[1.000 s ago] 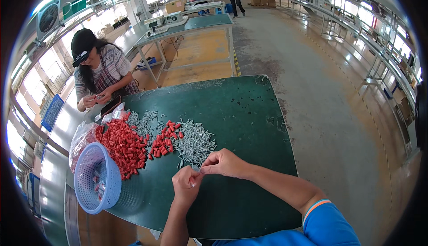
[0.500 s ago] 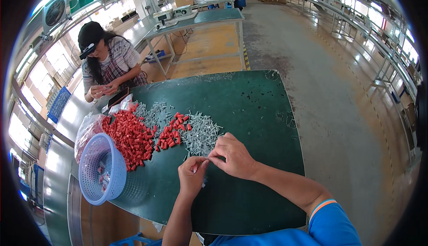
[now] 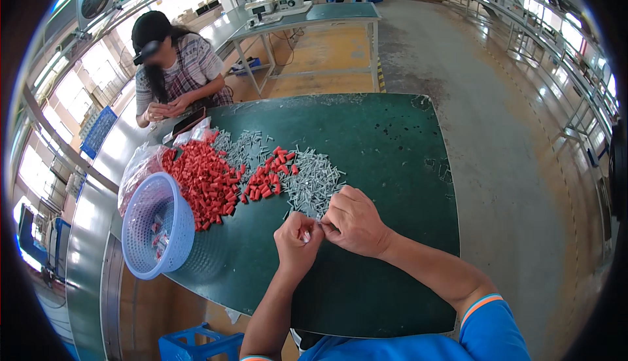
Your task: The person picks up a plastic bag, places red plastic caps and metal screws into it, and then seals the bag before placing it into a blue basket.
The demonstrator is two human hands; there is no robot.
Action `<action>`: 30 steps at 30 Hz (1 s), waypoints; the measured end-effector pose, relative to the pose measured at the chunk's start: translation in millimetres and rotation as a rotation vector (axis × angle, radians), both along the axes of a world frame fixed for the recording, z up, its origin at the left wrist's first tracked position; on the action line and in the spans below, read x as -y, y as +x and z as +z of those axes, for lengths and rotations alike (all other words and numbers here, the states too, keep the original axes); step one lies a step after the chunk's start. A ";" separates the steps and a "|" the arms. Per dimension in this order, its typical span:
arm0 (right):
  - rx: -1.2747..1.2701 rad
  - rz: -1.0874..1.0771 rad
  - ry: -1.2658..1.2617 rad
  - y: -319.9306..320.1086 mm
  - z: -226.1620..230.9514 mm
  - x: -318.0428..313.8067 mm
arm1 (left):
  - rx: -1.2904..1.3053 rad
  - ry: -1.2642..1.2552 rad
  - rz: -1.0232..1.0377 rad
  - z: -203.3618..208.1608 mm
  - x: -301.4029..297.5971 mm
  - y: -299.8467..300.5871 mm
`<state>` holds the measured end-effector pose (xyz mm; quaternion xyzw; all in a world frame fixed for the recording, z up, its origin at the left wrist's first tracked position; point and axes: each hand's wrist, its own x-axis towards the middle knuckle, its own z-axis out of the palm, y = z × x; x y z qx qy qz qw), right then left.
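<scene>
My left hand [image 3: 297, 244] and my right hand [image 3: 357, 223] meet fingertip to fingertip over the near part of the green table. Both are closed in a pinch. A small pale, shiny bit shows within the left fingers, but most of what they hold is hidden and I cannot make it out. Just beyond my hands lies a heap of grey metal screws [image 3: 313, 176]. Red short plastic tubes [image 3: 208, 188] form a large pile to its left, and a smaller red group [image 3: 267, 181] lies between them. A second lot of screws [image 3: 242, 147] is farther back.
A blue perforated basket [image 3: 139, 230] at the table's left edge holds small clear packets with red bits. Behind it lies a clear plastic bag [image 3: 140, 165]. A phone [image 3: 190, 120] rests near a co-worker [image 3: 180, 73] at the far left. A blue stool [image 3: 199, 344] stands below.
The view has shifted, so the table and heaps sit slightly higher and farther right in the picture. My hands stay together, their fingers slightly changed. More of the blue stool shows.
</scene>
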<state>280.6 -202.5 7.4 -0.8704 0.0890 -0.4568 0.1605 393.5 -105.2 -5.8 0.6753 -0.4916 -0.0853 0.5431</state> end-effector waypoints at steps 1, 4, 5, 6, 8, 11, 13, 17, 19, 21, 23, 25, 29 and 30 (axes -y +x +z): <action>0.002 -0.039 -0.128 1.6 0.3 0.5 | 0.079 -0.021 0.045 0.5 1.9 1.5; -0.036 -0.064 -0.161 3.4 -1.8 3.3 | 0.336 -0.097 0.057 -2.9 4.7 8.0; -0.022 -0.072 -0.095 2.9 -3.3 4.5 | 0.342 -0.064 0.046 0.0 4.5 6.6; -0.030 -0.031 0.030 1.2 -3.5 7.0 | 0.357 -0.046 0.040 5.9 8.1 8.4; -0.040 0.019 0.167 -3.1 0.4 6.9 | 0.288 -0.035 0.111 13.8 4.6 11.0; -0.160 0.014 0.658 -5.9 7.4 6.4 | 0.249 -0.057 0.094 18.8 -6.5 7.8; -0.188 0.041 0.793 -8.0 7.7 7.4 | 0.291 -0.099 -0.065 20.8 -13.1 1.2; -0.197 0.144 0.918 -10.6 8.1 4.7 | 0.465 -0.021 -0.113 20.3 -16.7 -9.2; -0.210 0.174 0.973 -13.5 8.7 3.8 | 0.493 0.032 -0.102 19.8 -16.4 -7.9; -0.222 0.204 1.020 -14.2 8.2 5.7 | 0.548 0.119 -0.142 18.1 -14.3 -2.7; -0.291 0.212 1.035 -14.8 7.7 7.7 | 0.471 0.113 -0.168 16.8 -15.0 -3.5; -0.315 0.232 1.075 -13.7 9.1 9.4 | 0.392 0.105 -0.194 15.3 -16.9 -4.0; -0.323 0.340 1.256 -9.5 4.3 11.7 | 0.083 0.122 -0.243 7.7 -21.4 -5.4; -0.328 0.337 1.252 -9.5 3.8 12.1 | 0.024 0.094 -0.224 6.2 -20.7 -5.5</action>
